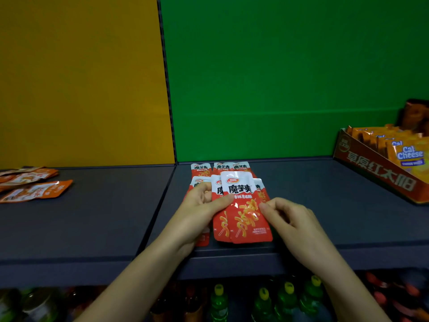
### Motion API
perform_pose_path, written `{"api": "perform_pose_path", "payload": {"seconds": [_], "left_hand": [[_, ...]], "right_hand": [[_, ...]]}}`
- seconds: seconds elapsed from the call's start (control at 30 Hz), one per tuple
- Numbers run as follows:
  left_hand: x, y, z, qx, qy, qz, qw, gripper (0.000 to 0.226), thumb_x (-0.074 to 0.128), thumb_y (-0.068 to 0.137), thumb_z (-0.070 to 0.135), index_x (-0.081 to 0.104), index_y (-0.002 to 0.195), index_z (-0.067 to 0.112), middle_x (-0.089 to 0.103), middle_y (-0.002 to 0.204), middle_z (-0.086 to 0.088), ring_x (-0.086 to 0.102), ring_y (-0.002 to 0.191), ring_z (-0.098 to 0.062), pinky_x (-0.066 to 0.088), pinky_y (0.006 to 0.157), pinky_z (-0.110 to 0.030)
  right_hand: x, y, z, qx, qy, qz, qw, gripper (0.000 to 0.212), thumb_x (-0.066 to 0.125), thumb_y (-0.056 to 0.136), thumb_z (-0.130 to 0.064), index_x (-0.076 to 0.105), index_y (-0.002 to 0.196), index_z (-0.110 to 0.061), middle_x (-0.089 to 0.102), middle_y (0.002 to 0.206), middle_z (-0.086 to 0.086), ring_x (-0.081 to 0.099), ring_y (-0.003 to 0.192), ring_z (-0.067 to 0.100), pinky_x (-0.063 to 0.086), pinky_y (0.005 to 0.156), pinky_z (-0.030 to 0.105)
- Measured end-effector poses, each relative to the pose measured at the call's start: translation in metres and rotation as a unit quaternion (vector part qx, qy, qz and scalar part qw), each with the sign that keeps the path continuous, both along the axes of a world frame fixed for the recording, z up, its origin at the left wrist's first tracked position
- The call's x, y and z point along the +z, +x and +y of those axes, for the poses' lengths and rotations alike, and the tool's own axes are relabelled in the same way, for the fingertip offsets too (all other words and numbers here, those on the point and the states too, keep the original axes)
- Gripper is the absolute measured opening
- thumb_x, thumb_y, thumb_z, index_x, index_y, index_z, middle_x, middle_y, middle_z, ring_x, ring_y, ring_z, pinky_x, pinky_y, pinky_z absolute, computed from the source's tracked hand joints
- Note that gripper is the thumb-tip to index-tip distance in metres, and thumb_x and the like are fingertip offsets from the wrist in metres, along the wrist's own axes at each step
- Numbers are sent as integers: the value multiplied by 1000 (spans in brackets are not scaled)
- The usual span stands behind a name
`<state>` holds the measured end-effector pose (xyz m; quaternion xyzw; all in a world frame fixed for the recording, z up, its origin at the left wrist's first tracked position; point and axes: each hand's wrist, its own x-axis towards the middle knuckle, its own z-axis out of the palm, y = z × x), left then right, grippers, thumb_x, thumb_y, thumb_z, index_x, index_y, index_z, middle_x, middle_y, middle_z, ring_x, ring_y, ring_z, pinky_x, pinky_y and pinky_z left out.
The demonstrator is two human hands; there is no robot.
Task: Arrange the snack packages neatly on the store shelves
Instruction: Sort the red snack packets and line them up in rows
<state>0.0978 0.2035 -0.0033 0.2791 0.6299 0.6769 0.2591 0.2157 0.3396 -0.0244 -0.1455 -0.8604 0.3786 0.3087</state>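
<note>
**Fanned red packets at risk of sliding off the shelf edge**

The grey shelf (325, 205) is carrying everything here, and its front lip is sitting just beneath the lower ends of the red snack packets (243, 219), so a careless nudge forward is likely to be tipping them over the edge onto the bottles (287, 296) standing on the level below. The packets are lying overlapped and slightly fanned in the middle of the shelf, against the green back panel (290, 77); being slick foil, they are probably sliding over one another easily, and squaring one may be skewing the rest, including the back row (222, 167).

The left hand (204, 205) is pinching the left edge of the top packet with thumb over the front, while the right hand (292, 217) is touching its right edge with curled fingertips, gripping nothing fully.

Readable writing, going down in size: the orange display box (376, 173) at the right is showing 草原红太阳; the yellow packs inside (409, 154) are reading "Cal Cheese"; the red packets are bearing 魔芋爽. The orange packets (34, 189) lying loose at far left are too blurred to read
</note>
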Motion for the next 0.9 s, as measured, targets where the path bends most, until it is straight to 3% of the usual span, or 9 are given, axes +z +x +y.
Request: {"api": "perform_pose_path", "payload": {"seconds": [0.1,0.17,0.27,0.33,0.47,0.6,0.8,0.9], "left_hand": [[1,-2,-1,8,17,3,1000,21,61,87,13,57,108,10,75,89,-6,71,70,-16,58,69,-33],[0,-5,-2,24,15,21,999,16,61,87,10,58,103,11,74,88,-5,71,64,-12,58,58,-24],[-3,-9,-2,46,13,60,997,13,63,85,7,58,95,13,73,84,-2,70,62,-9,55,52,-20],[-6,-11,-1,61,2,87,994,13,65,84,6,58,93,11,73,82,-4,70,62,-12,56,54,-23],[-12,-16,4,92,-46,160,982,26,76,75,27,54,88,20,64,83,-18,61,72,-28,53,68,-51],[-14,-19,7,125,-86,249,957,27,75,76,28,49,84,26,43,61,-4,44,61,-20,38,59,-34],[-12,-14,11,166,-200,352,899,39,66,80,43,46,105,21,61,73,-5,63,80,-25,51,75,-41],[-11,-12,12,179,-253,404,861,47,59,83,50,43,116,20,60,80,4,61,91,-21,48,77,-35]], "right_hand": [[2,9,12,-22,2,11,1000,34,51,91,-40,58,67,-16,64,72,12,55,67,24,41,65,31],[2,16,21,-34,6,3,999,33,51,91,-38,56,64,-18,61,67,10,50,60,14,36,58,26],[-2,20,29,-50,25,-30,998,34,51,91,-37,54,64,-17,58,62,3,49,60,9,34,56,23],[-7,18,31,-60,40,-47,996,35,51,91,-38,56,66,-15,61,65,4,53,62,12,36,58,24],[-12,15,29,-88,87,-67,990,37,48,91,-42,57,71,-12,62,69,3,58,70,13,39,66,30],[-10,14,29,-104,127,-76,984,32,48,92,-38,58,75,-13,60,74,-2,55,74,11,35,65,29],[-10,11,31,-111,155,-116,975,28,46,92,-41,55,76,-20,56,79,-7,53,78,13,33,64,29],[-9,10,32,-109,162,-129,972,28,45,92,-43,53,75,-21,55,81,-8,53,81,15,33,66,30]]}}
